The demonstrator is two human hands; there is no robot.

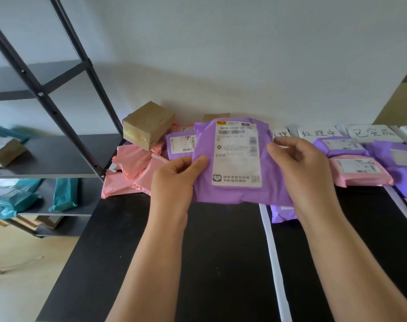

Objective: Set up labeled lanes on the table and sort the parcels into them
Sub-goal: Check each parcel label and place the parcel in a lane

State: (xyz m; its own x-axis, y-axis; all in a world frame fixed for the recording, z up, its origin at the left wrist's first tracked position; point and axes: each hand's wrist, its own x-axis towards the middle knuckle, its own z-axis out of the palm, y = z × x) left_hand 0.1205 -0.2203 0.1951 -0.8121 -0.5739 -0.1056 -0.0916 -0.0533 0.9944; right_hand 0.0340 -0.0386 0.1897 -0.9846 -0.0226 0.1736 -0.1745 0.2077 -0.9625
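Black counter (221,252) is carrying white tape strips (271,247) and handwritten labels (318,133), so the lanes are looking set up. Left hand (174,180) and right hand (300,163) are pinching a purple parcel (274,182) by its sides over the counter (address slip facing up). Sorted parcels (360,173) are lying in the right lanes; a pink heap (132,168) and a brown box (149,124) are waiting at the left, so the sorting seems partway.

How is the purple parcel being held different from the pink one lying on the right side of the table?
The purple parcel is held above the table by the left hand and right hand; the pink parcel lies flat on it. The purple parcel's label stands tall toward the camera; the pink parcel's label runs sideways. Both are soft plastic mailers with white shipping labels.
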